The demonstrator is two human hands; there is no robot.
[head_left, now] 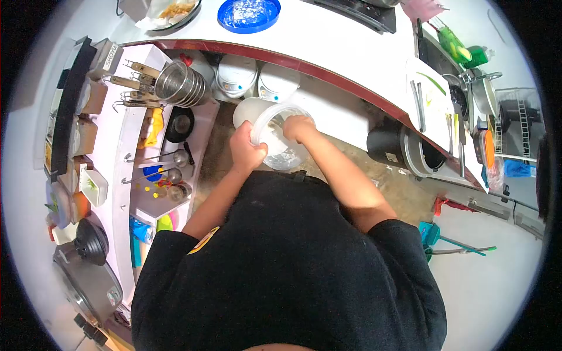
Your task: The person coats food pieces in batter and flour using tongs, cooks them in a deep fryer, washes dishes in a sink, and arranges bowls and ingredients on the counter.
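Observation:
In front of my waist, a translucent round plastic tub [285, 159] is tilted so that its mouth faces me. My left hand [248, 146] is closed on the left side of its rim, with the thumb toward me. My right hand [298, 127] reaches over the far right rim, its fingers curled inside the mouth. What those fingers hold, if anything, is hidden. Something pale shows inside the tub, too unclear to name. Just behind it is a white rounded container [248, 110], partly covered by the tub and my left hand.
Ahead runs a white counter [339, 36] with a blue round tray [249, 14]; white lidded tubs [236, 76] stand beneath. Mesh strainers [175, 83] sit on the left shelf unit. A black bin-like container [387, 145] lies to the right. A green dustpan [429, 233] rests lower right.

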